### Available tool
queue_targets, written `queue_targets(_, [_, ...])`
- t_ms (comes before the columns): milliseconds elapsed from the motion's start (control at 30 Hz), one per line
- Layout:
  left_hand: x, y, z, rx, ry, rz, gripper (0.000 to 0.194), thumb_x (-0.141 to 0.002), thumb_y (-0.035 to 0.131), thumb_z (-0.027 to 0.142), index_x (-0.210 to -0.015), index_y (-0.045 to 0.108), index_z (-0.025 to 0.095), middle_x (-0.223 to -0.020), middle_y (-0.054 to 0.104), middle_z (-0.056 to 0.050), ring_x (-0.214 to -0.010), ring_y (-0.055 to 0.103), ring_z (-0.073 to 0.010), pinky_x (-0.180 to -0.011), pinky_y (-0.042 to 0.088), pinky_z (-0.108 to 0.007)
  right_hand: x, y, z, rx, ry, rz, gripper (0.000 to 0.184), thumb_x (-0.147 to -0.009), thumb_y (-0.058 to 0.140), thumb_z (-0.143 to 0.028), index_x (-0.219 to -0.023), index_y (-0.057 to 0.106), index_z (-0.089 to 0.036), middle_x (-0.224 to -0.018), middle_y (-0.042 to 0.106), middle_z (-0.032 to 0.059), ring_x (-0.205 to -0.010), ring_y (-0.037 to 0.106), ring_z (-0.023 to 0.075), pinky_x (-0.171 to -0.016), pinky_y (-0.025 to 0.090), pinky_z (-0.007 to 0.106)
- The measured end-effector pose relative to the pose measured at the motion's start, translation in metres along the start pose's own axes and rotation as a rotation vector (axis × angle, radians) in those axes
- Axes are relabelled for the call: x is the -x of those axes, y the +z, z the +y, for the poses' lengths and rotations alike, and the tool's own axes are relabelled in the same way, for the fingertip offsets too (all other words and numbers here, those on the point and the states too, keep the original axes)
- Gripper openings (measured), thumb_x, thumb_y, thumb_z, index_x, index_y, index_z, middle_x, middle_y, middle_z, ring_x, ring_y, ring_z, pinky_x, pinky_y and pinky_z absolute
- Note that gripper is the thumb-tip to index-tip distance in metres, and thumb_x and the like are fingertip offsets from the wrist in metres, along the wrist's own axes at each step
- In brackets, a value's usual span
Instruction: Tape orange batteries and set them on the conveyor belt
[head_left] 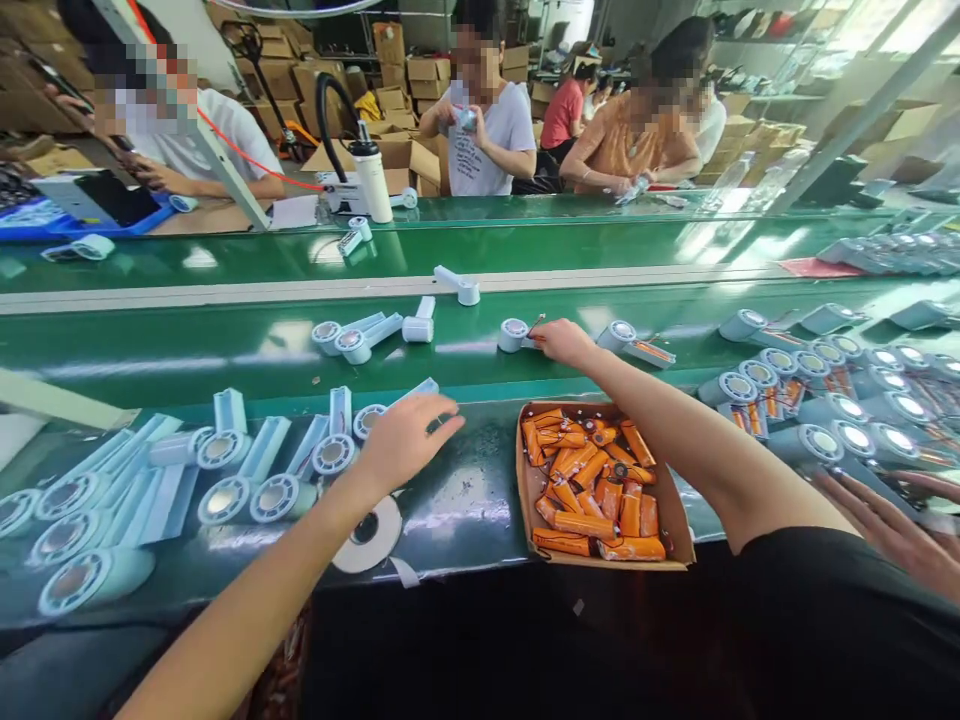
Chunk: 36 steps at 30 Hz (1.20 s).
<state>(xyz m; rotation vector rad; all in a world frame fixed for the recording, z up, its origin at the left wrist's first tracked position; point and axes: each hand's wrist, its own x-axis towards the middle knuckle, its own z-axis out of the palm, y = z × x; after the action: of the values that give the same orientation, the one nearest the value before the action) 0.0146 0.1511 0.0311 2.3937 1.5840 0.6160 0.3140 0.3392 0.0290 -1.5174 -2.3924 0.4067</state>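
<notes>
My right hand [561,342] reaches out over the green conveyor belt [225,345], its fingers pinched on a pale blue fan housing [514,335] with thin wires at its end. My left hand [405,440] lies curled at the near edge of the bench, fingers closed around the handle of another pale blue fan housing [375,412]. Between my arms sits a cardboard box [675,520] full of orange battery cells [592,490].
Several fan housings [247,480] lie piled at my left and more with wired cells [825,400] at my right. A tape roll [371,535] sits by my left wrist. Another person's hand [892,520] is at lower right. Workers sit across the belt.
</notes>
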Motion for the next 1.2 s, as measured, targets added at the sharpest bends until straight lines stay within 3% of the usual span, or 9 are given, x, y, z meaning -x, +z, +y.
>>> queue_targets(133, [0.151, -0.020, -0.042, -0.204, 0.141, 0.014, 0.042, -0.104, 0.053, 0.055, -0.129, 0.074, 0.028, -0.127, 0.079, -0.006, -0.118, 0.074, -0.0303, -0.096, 0.065, -0.041, 0.034, -0.013, -0.002, -0.136, 0.011, 0.142, 0.013, -0.101, 0.070, -0.027, -0.110, 0.076, -0.020, -0.122, 0.076, 0.0117, -0.110, 0.072, 0.0255, -0.105, 0.056, 0.049])
queue_targets(233, [0.199, -0.015, -0.062, -0.341, 0.254, 0.093, 0.039, -0.107, 0.049, 0.040, -0.137, 0.069, 0.025, -0.134, 0.076, -0.007, -0.116, 0.075, -0.0291, -0.089, 0.068, -0.039, 0.092, -0.025, -0.027, -0.209, 0.005, 0.161, 0.015, -0.097, 0.068, -0.025, -0.106, 0.080, -0.024, -0.115, 0.081, 0.0114, -0.099, 0.075, 0.0286, -0.099, 0.059, 0.049])
queue_targets(400, [0.192, -0.009, -0.042, -0.358, 0.348, 0.249, 0.024, -0.101, 0.059, 0.025, -0.118, 0.075, 0.025, -0.121, 0.079, -0.008, -0.129, 0.067, -0.0372, -0.094, 0.067, -0.049, 0.195, -0.006, -0.110, -0.465, -0.056, -0.096, 0.023, -0.096, 0.069, -0.038, -0.112, 0.081, -0.026, -0.089, 0.082, 0.0035, -0.073, 0.075, 0.0207, -0.070, 0.061, 0.033])
queue_targets(567, [0.170, -0.026, 0.010, -0.262, 0.311, 0.276, 0.029, -0.099, 0.068, 0.033, -0.126, 0.068, 0.023, -0.120, 0.078, -0.011, -0.141, 0.055, -0.0396, -0.104, 0.062, -0.053, 0.246, 0.045, -0.184, -0.942, 0.041, -0.456, 0.076, -0.088, 0.079, -0.056, -0.152, 0.056, -0.020, -0.084, 0.077, 0.0022, -0.059, 0.066, 0.0150, -0.054, 0.050, 0.025])
queue_targets(667, [0.157, -0.022, 0.018, -0.239, 0.274, 0.332, 0.032, -0.097, 0.071, 0.034, -0.126, 0.066, 0.024, -0.116, 0.077, -0.010, -0.144, 0.053, -0.0396, -0.111, 0.057, -0.057, 0.253, 0.057, -0.197, -1.030, 0.050, -0.662, 0.047, -0.094, 0.070, -0.059, -0.117, 0.075, -0.018, -0.078, 0.075, 0.0021, -0.054, 0.063, 0.0127, -0.050, 0.045, 0.023])
queue_targets(767, [0.150, -0.003, 0.004, -0.234, 0.235, 0.366, 0.027, -0.099, 0.068, 0.034, -0.123, 0.067, 0.022, -0.112, 0.078, -0.011, -0.140, 0.055, -0.0403, -0.110, 0.056, -0.060, 0.229, 0.035, -0.168, -0.768, -0.109, -0.654, 0.034, -0.097, 0.067, -0.053, -0.094, 0.080, -0.021, -0.076, 0.077, 0.0012, -0.058, 0.067, 0.0138, -0.055, 0.049, 0.024])
queue_targets(900, [0.151, 0.022, -0.020, -0.235, 0.226, 0.306, 0.027, -0.101, 0.062, 0.035, -0.124, 0.069, 0.022, -0.114, 0.079, -0.010, -0.132, 0.060, -0.0395, -0.100, 0.062, -0.055, 0.145, -0.027, -0.064, -0.314, 0.013, -0.047, 0.029, -0.098, 0.066, -0.049, -0.088, 0.080, -0.026, -0.079, 0.078, 0.0026, -0.068, 0.070, 0.0204, -0.068, 0.056, 0.034])
queue_targets(1000, [0.141, 0.024, -0.024, -0.218, 0.207, 0.301, 0.034, -0.101, 0.062, 0.037, -0.131, 0.067, 0.023, -0.120, 0.078, -0.010, -0.132, 0.060, -0.0399, -0.099, 0.062, -0.055, 0.071, -0.052, 0.020, -0.174, 0.135, 0.083, 0.030, -0.099, 0.070, -0.041, -0.075, 0.072, -0.023, -0.073, 0.073, 0.0071, -0.076, 0.069, 0.0234, -0.082, 0.058, 0.043])
queue_targets(1200, [-0.014, 0.017, 0.009, -0.090, 0.172, 0.196, 0.034, -0.103, 0.055, 0.033, -0.133, 0.068, 0.026, -0.126, 0.076, -0.008, -0.133, 0.061, -0.0322, -0.115, 0.052, -0.053, -0.011, -0.019, 0.092, -0.111, 0.059, -0.014, 0.026, -0.104, 0.069, -0.040, -0.115, 0.071, -0.017, -0.116, 0.073, 0.0063, -0.099, 0.072, 0.0203, -0.090, 0.062, 0.041])
